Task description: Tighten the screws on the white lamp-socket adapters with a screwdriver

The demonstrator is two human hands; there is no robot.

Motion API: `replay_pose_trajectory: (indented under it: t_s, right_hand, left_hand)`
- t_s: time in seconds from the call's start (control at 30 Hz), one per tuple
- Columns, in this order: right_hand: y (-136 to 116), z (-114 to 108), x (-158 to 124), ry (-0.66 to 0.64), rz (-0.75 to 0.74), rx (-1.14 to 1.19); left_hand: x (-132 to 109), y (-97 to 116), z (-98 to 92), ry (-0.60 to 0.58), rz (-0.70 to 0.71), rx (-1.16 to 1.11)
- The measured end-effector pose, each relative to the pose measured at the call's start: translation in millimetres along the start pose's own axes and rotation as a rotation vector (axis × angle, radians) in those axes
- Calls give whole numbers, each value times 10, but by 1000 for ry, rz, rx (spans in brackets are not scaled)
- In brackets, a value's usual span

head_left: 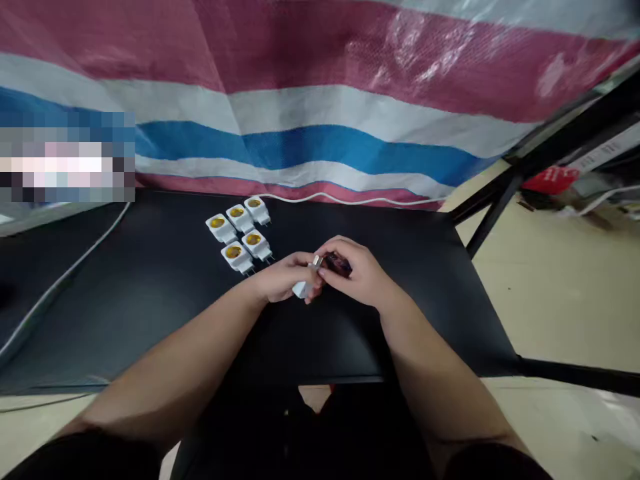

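Observation:
My left hand (287, 277) is closed around a small white plug-like piece (301, 289), whose silvery metal end (317, 261) points up and away from me. Close against it, my right hand (361, 270) has its fingers curled, with thumb and fingertips by the metal end. Something dark and reddish (339, 264) shows inside that curl, too shadowed to name. Beyond my left hand, several white plug-in units (237, 257) with round gold-coloured faces lie in two rows on the black table (165, 287); metal pins stick out of some.
A striped red, white and blue plastic sheet (320, 100) hangs behind the table. One white cable (70, 273) crosses the left side; another thin one (350, 198) runs along the back edge. Black metal framing (493, 213) stands at the right, with a red bag (553, 179) beyond it.

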State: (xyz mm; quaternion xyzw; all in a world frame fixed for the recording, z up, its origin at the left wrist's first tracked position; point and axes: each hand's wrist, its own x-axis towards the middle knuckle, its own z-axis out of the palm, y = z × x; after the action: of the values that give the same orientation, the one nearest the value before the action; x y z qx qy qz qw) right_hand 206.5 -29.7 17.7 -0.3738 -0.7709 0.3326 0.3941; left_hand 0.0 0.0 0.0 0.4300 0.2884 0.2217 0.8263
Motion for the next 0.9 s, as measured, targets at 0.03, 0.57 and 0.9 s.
replay_pose_trajectory:
  t_s: [0.03, 0.57, 0.9]
  right_hand:
    - [6, 2, 6, 0, 2, -6]
    - [59, 18, 31, 5, 21, 29]
    - [187, -11, 49, 251, 104, -9]
  left_hand:
    - [7, 0, -4, 0, 3, 3]
    - [26, 8, -37, -40, -23, -8]
    - [53, 21, -43, 78, 130, -117]
